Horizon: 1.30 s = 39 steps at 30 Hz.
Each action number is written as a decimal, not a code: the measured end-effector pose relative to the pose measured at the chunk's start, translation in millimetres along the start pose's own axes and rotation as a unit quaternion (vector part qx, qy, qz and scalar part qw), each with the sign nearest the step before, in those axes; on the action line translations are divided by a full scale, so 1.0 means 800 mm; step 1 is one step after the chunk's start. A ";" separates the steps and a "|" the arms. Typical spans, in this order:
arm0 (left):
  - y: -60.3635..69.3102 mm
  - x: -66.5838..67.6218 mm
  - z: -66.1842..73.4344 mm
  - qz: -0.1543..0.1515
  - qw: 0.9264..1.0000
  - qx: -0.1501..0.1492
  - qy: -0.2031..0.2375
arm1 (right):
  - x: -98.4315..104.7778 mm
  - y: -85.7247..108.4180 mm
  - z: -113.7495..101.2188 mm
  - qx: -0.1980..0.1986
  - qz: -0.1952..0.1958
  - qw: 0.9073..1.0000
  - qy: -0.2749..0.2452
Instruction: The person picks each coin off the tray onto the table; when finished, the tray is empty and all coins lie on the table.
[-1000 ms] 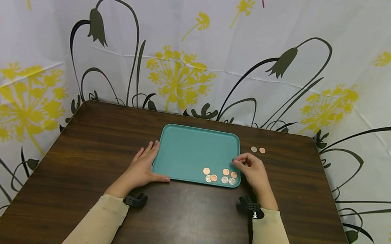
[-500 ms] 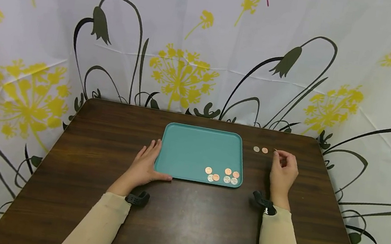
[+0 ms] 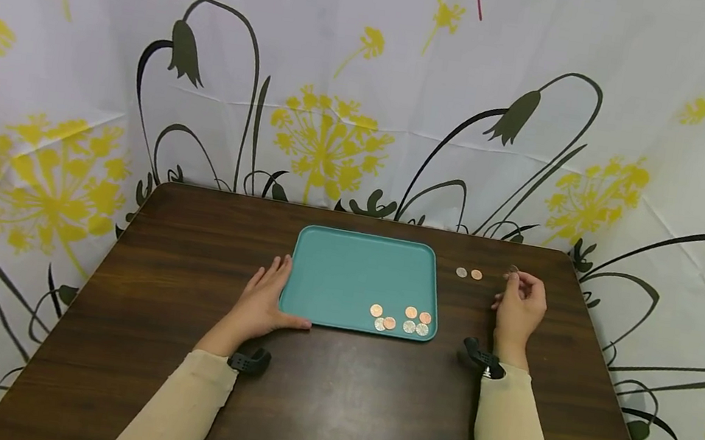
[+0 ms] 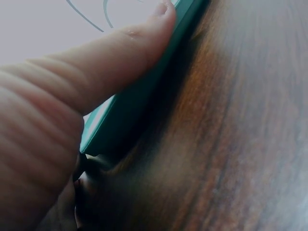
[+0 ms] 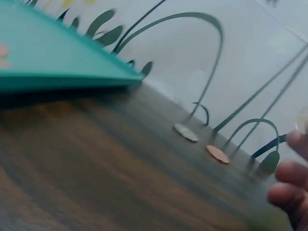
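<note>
The teal tray (image 3: 352,272) lies on the wooden table, with several copper and silver coins near its front right corner. My left hand (image 3: 254,307) rests at the tray's front left corner, fingers straight and spread along the left side. Its thumb (image 4: 120,53) lies over the front edge in the left wrist view. Right of the tray, my right hand (image 3: 521,309) pinches a coin (image 3: 514,269) at its fingertips, above the table. To its left, a silver coin (image 3: 461,272) and a copper coin (image 3: 476,274) lie side by side on the table.
Behind the table (image 3: 340,412) hangs a white curtain (image 3: 381,1) printed with flowers, close to the back edge. A dark band sits on each wrist.
My right hand has moved from the tray's right edge rightward, past the two coins on the table, and the coin at its fingertips has come into view. My left hand has stayed at the tray.
</note>
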<state>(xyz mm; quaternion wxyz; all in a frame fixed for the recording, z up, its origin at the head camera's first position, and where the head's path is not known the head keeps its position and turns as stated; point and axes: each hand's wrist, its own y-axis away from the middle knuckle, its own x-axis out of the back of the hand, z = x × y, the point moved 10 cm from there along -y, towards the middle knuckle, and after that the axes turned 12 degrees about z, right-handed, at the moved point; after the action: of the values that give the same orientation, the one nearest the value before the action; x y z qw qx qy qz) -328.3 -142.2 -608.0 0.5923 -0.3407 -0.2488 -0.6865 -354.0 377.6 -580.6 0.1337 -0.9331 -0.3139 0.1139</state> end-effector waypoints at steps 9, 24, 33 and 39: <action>0.001 -0.001 0.003 0.004 1.000 -0.002 0.003 | -0.008 -0.008 0.031 -0.043 -0.071 0.975 0.207; 0.001 0.001 0.004 -0.001 1.000 0.001 0.000 | -0.018 -0.014 0.039 -0.066 -0.124 0.942 0.305; 0.005 0.000 0.003 0.001 1.000 0.004 0.000 | -0.023 -0.014 0.037 -0.047 -0.132 0.937 0.319; 0.004 0.001 0.005 0.002 1.000 0.000 -0.004 | -0.024 -0.013 0.034 -0.027 -0.137 0.937 0.320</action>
<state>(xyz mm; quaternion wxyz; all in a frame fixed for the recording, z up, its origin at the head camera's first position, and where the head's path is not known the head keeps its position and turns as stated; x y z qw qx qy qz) -324.2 -140.2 -605.2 0.5928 -0.3436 -0.2508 -0.6839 -382.4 378.4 -600.5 0.2165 -0.8713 -0.3825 -0.2183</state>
